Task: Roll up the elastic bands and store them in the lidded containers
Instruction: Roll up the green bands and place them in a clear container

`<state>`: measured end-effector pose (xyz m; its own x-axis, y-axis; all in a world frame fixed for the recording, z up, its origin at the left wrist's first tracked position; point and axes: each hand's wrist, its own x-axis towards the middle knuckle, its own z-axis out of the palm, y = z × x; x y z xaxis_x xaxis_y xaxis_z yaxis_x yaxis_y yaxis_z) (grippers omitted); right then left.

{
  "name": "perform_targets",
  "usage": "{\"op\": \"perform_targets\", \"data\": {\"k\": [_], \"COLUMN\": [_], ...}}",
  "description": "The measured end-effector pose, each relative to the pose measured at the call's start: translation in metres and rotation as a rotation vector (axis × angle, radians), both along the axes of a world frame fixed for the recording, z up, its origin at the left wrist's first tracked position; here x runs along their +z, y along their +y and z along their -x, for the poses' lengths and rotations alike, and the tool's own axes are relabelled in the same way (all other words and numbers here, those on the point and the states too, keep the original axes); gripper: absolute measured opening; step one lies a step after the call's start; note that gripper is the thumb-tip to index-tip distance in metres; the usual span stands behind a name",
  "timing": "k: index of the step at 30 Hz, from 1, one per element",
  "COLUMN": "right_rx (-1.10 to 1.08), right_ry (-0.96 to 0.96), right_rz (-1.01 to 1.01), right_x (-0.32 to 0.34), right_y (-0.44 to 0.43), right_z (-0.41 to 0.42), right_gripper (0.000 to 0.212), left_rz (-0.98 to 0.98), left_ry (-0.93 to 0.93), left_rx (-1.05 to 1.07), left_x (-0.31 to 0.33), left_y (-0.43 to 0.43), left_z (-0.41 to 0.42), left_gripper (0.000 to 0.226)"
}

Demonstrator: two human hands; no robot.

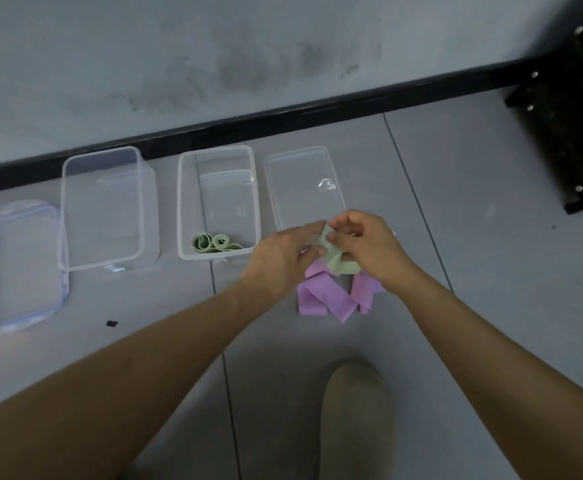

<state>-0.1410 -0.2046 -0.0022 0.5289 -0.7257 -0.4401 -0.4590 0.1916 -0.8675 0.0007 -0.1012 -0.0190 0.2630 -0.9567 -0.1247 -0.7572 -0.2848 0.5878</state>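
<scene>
On the grey tiled floor [484, 258], below a scuffed grey wall [213, 46] with black skirting [213, 131], a blue-rimmed clear plastic lid [23, 268] lies far left. Next come an empty clear rectangular tub [104, 209], a second clear tub [183, 206] with a rolled pale green elastic band [215, 243] at its near end, and a flat clear lid [302, 188]. My left hand [281, 261] and right hand [369, 249] pinch a pale green elastic strip [339, 265] with curled fingers, over a heap of purple elastic bands [328, 296]. A black metal rack foot [567, 133] stands far right
</scene>
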Motion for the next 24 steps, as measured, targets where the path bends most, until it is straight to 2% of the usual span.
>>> {"op": "perform_targets", "data": {"k": [5, 9, 12, 15, 18, 21, 24], "right_rx": [0.009, 0.027, 0.082, 0.138, 0.203, 0.360, 0.568], "right_ry": [-0.091, -0.182, -0.203, -0.211, -0.235, -0.155, 0.017], "right_rz": [-0.068, -0.141, -0.143, -0.139, -0.169, -0.029, 0.364], "right_x": [0.037, 0.062, 0.076, 0.083, 0.088, 0.089, 0.083], "right_y": [0.033, 0.070, 0.099, 0.125, 0.149, 0.161, 0.166], "right_z": [-0.042, -0.078, -0.103, -0.128, -0.150, -0.163, -0.171], "right_gripper": [0.012, 0.019, 0.016, 0.008, 0.009, 0.017, 0.013], "left_rz": [0.083, 0.127, 0.143, 0.154, 0.201, 0.196, 0.179], "left_ry": [0.046, 0.016, 0.005, -0.091, -0.148, -0.183, -0.141], "left_rx": [0.088, 0.169, 0.184, 0.170, 0.208, 0.256, 0.341], "left_x": [0.039, 0.071, 0.089, 0.100, 0.107, 0.112, 0.115], "left_y": [0.041, 0.091, 0.128, 0.164, 0.191, 0.207, 0.213], "left_z": [-0.036, -0.065, -0.084, -0.103, -0.122, -0.140, -0.156], "left_gripper": [0.043, 0.036, 0.037, 0.039, 0.024, 0.020, 0.019]}}
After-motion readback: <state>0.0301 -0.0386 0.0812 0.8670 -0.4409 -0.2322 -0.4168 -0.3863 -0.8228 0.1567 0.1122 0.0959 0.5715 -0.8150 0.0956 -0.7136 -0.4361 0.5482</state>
